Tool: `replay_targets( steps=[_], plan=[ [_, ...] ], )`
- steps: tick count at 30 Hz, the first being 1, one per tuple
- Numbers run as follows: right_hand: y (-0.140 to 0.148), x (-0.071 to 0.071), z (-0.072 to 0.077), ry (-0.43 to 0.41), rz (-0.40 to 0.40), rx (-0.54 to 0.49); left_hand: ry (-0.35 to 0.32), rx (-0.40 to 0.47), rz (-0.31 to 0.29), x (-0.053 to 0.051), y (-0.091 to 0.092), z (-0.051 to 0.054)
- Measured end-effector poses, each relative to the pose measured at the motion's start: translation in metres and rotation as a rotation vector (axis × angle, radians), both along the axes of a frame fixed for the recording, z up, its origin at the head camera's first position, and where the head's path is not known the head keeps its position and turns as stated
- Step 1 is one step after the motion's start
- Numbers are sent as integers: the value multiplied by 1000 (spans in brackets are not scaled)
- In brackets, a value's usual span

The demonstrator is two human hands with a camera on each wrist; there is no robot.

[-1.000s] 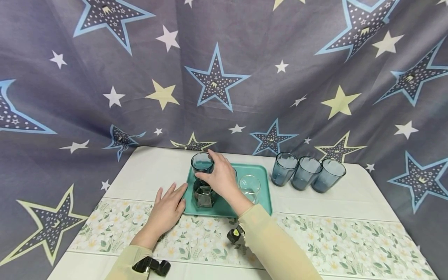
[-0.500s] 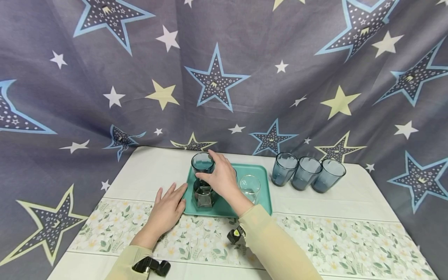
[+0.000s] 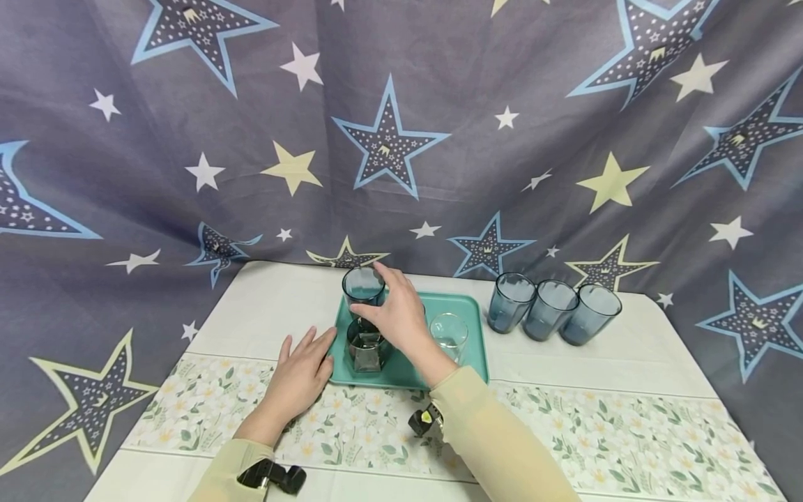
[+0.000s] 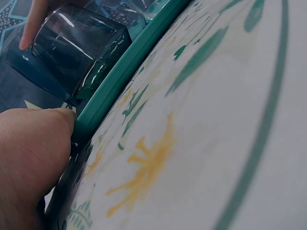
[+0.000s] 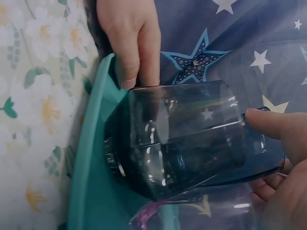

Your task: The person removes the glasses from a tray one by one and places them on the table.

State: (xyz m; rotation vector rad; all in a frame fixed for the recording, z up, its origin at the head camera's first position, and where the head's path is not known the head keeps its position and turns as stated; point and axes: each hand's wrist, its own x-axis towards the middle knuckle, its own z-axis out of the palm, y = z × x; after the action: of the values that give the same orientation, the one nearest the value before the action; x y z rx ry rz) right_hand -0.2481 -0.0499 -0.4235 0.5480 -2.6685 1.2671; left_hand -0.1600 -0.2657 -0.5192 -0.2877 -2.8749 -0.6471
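My right hand [image 3: 404, 317] grips a blue glass tumbler [image 3: 359, 284] between thumb and fingers, at the back left of a teal tray [image 3: 401, 378]. Right in front of it on the tray stands a dark grey faceted glass [image 3: 366, 354], which looms large in the right wrist view [image 5: 187, 139]. My left hand [image 3: 297, 376] lies at the tray's left edge with its fingers extended; in the left wrist view its thumb [image 4: 60, 117] meets the tray rim [image 4: 108, 91]. Whether the blue tumbler's base is clear of the tray is hidden.
A clear glass [image 3: 448, 333] stands on the tray's right half. Behind my right hand, another glass [image 3: 422, 312] is mostly hidden. Three blue tumblers [image 3: 551, 310] stand in a row right of the tray. A starry curtain [image 3: 439, 174] hangs behind the table.
The blue tumbler has risen slightly in my right hand during the last half second. My left hand and the other glasses have stayed where they were.
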Motion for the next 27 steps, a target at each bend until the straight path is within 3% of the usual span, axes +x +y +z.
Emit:
replay_targets(
  steps=[21, 27],
  plan=[
    [18, 31, 50, 55, 42, -167, -7, -3, -3, -3, -1, -4],
    [27, 40, 58, 55, 54, -183, -1, -3, 1, -2, -1, -4]
  ],
)
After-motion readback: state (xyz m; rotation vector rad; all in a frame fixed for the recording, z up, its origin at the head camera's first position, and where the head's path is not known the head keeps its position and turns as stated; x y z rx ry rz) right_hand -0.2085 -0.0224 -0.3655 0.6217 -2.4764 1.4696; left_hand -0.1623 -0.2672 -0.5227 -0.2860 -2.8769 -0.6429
